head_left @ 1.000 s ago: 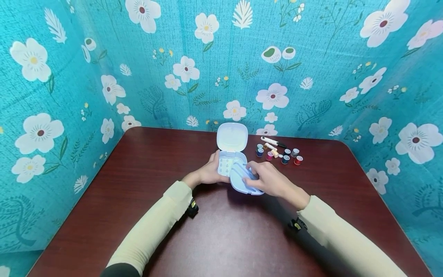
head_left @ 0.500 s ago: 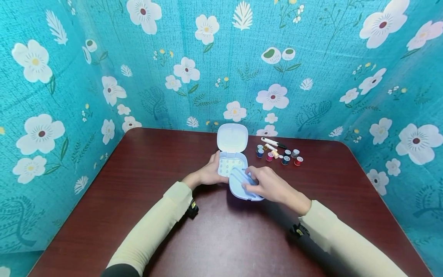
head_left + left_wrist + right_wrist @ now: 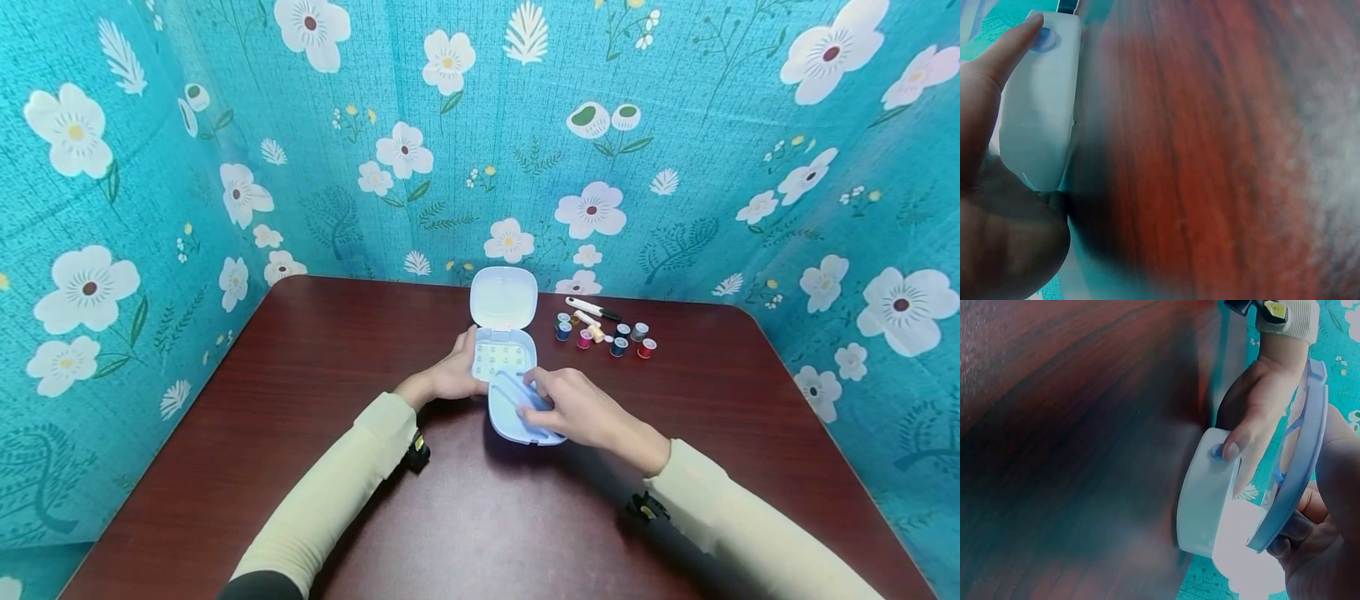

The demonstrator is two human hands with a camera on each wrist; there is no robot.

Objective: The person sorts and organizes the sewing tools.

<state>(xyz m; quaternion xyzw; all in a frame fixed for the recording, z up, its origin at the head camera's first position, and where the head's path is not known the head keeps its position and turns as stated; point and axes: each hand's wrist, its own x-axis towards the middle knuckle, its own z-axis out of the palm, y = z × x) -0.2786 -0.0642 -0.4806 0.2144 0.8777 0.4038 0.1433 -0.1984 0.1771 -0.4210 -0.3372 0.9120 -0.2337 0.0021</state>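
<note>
A sewing box (image 3: pixel 498 335) with a dotted white bottom stands on the table, its pale lid (image 3: pixel 504 297) raised at the back. My left hand (image 3: pixel 452 375) holds the box at its left side, the thumb along the front wall (image 3: pixel 1047 106). With my right hand (image 3: pixel 577 407) I grip a light blue divided tray (image 3: pixel 506 408) by its inner ridges and right edge. It is tilted and overlaps the front right of the box in the head view. In the right wrist view the tray (image 3: pixel 1304 462) hangs beside the box (image 3: pixel 1204 500), a gap between them.
Behind and right of the box lie several thread spools, among them a pink one (image 3: pixel 584 339) and a red one (image 3: pixel 647 348). A slim white-and-black tool (image 3: pixel 592 308) lies behind them. A flowered turquoise curtain (image 3: pixel 450 167) rises beyond the table (image 3: pixel 337 333).
My right hand has brought the tray slightly toward me and left, and turned it, uncovering more of the dotted box bottom. My left hand stays on the box.
</note>
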